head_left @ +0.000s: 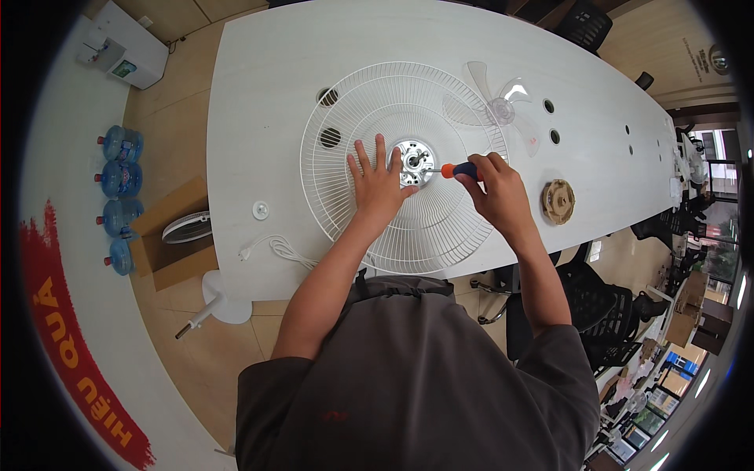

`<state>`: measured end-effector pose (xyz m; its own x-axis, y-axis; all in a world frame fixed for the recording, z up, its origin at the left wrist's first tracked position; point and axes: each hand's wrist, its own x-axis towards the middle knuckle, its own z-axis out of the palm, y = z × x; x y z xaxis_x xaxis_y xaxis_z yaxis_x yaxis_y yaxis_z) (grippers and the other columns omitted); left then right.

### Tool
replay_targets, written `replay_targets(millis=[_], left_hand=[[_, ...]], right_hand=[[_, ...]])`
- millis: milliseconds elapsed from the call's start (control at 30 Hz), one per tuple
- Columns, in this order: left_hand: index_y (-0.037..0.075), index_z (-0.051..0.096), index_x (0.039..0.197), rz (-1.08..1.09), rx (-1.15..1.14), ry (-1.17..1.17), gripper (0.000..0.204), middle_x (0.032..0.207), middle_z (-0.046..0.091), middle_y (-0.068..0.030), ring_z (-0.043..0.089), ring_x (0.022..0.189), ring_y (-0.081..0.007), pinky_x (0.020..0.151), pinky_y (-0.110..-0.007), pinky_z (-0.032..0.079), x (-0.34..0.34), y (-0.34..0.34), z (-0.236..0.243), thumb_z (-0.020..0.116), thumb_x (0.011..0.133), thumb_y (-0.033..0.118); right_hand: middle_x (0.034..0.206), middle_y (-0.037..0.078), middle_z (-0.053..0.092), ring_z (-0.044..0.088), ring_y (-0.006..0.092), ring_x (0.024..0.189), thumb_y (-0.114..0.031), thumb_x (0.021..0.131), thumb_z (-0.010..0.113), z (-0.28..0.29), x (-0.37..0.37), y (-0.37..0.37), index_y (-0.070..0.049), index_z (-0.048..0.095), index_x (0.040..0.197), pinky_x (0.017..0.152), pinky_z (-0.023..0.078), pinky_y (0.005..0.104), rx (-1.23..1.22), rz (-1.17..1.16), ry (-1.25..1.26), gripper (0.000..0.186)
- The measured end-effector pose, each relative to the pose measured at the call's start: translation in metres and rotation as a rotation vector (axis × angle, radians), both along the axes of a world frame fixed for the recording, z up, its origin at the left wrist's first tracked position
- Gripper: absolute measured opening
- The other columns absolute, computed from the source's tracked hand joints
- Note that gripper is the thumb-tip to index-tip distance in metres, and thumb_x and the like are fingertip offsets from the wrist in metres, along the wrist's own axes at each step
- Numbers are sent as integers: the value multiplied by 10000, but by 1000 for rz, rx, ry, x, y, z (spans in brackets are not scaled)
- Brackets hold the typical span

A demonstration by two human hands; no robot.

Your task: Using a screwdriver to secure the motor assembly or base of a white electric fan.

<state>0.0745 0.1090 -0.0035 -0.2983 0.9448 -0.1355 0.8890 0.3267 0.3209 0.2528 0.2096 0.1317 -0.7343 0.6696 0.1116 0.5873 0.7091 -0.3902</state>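
A round white wire fan grille [345, 102] lies on the white table [259, 102], with a silvery metal hub plate [414, 174] at its centre. My left hand [377, 184] rests on the wires just left of the hub, fingers spread and holding nothing. In my right hand [496, 188] is a screwdriver [462, 169] with an orange and dark blue handle. Its shaft points left to the right side of the hub. Whether the tip sits in a screw is too small to tell.
Beyond the grille to the right lies a clear fan blade [501, 111]. A brown round part [558, 202] is at the right. On the left are a small white cap [260, 210] and a white power cord [290, 251]. A cardboard box [177, 235] and fan stand [224, 302] are beside the table.
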Motion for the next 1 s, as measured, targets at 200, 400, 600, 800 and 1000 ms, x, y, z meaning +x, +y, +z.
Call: replay_targets(millis=[200, 400, 600, 800, 1000], left_hand=[[106, 423, 1502, 1, 4, 5, 903, 1638, 146, -216, 22, 1476, -554, 1149, -706, 37, 0, 0, 1, 677, 811, 630], [102, 433, 1496, 8, 18, -16, 903, 1638, 151, -218, 20, 1475, -555, 1149, -707, 35, 0, -1, 1, 679, 807, 631], [103, 430, 1499, 6, 7, -25, 896, 1638, 149, -219, 20, 1474, -558, 1148, -706, 26, -1, -1, 3, 680, 813, 620], [102, 428, 1502, 9, 9, -13, 901, 1641, 141, -218, 24, 1474, -557, 1147, -706, 27, 0, 0, 1, 678, 811, 623], [112, 428, 1507, 13, 8, 2, 908, 1644, 135, -213, 30, 1476, -554, 1151, -698, 38, 1, 0, 0, 673, 806, 636]], right_hand=[[800, 92, 626, 663, 267, 604, -348, 871, 750, 1, -11, 1, -33, 629, 1069, 524, 522, 362, 149, 47, -212, 391], [789, 79, 635, 666, 299, 655, -411, 869, 732, 2, -14, 13, -72, 558, 1148, 572, 528, 381, 118, 148, 78, 473], [1041, 128, 629, 677, 281, 824, -391, 851, 751, 6, -20, 14, -35, 529, 1169, 604, 534, 380, -89, 19, -201, 526], [872, 117, 657, 682, 284, 704, -413, 864, 730, -2, -19, 19, -59, 539, 1137, 578, 526, 366, 80, 132, 116, 486], [982, 126, 648, 683, 274, 814, -454, 898, 686, 5, -25, 19, -35, 559, 1121, 583, 529, 366, -125, 23, -164, 492]])
